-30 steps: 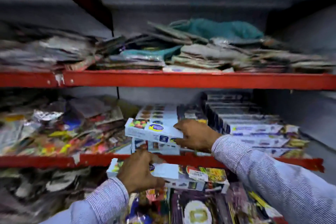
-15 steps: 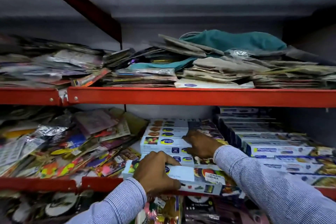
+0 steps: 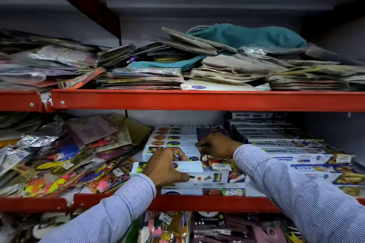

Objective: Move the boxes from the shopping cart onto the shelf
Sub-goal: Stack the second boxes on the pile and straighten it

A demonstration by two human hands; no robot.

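Left hand (image 3: 167,165): palm down on the front box (image 3: 207,175); fingers curled over its top, thumb on its front face, gripping it.
Right hand (image 3: 215,146): farther back, on the rear box (image 3: 169,152); fingers bent and close together at that box's right end. Whether they pinch it or only press it cannot be told.
Front box: long, white, fruit pictures on top; lies flat at the front of the middle shelf (image 3: 197,204), on top of another like box (image 3: 203,191).
Rear box: just behind the front box, flat, first of a row of like boxes (image 3: 173,134) running back to the wall.
Right stack (image 3: 292,154): long white-and-blue boxes in stepped layers, right of the hands, same shelf.
Left pile (image 3: 59,160): loose coloured packets and foil, same shelf, left of the boxes.
Top shelf (image 3: 197,100): red beam; flat packets and folded cloths heaped on it, a teal cloth (image 3: 246,35) uppermost.
Sleeves (image 3: 296,193): blue-and-white fine stripe, both arms.
Below: more packets (image 3: 167,227), partly hidden by the arms.
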